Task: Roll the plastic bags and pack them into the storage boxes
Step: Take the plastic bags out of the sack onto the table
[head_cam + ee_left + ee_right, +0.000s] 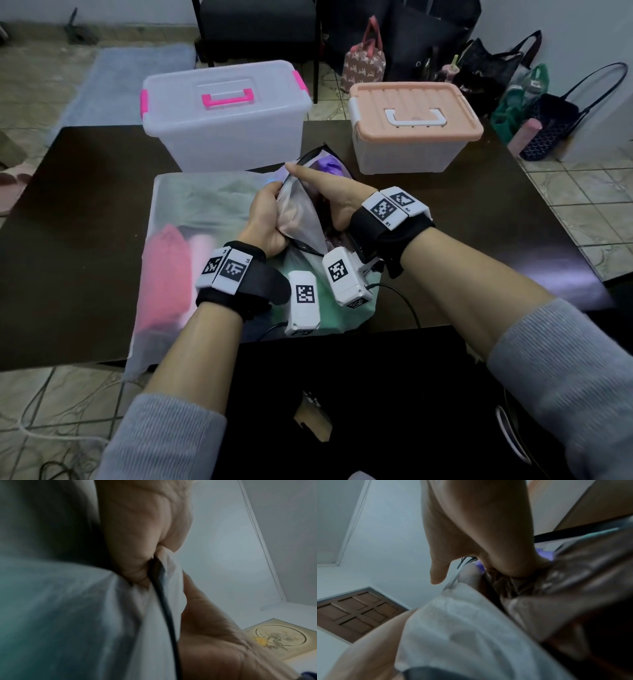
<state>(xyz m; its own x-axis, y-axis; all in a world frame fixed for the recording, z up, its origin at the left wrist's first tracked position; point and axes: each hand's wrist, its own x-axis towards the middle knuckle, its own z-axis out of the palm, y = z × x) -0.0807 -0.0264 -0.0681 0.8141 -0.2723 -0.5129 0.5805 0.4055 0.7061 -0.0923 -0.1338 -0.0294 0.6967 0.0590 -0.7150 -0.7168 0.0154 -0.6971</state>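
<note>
My left hand (272,214) grips one lip of a frosted zip bag (303,222) and holds its mouth open above the dark table (78,205). In the left wrist view the fingers (145,536) pinch that lip along its black zip strip (164,608). My right hand (330,197) reaches into the bag with the thumb straight outside; its fingertips are hidden among brownish plastic bags (556,588) and purple plastic bags (330,168). Two lidded storage boxes stand behind: a clear box with pink handle (226,116) and a box with peach lid (414,123).
A second frosted bag (205,205) lies flat at the left with pink items (168,274) showing through it. A pale green bag (334,317) lies under my wrists. Handbags (364,58) and totes (548,130) stand on the tiled floor behind the table, beside a chair.
</note>
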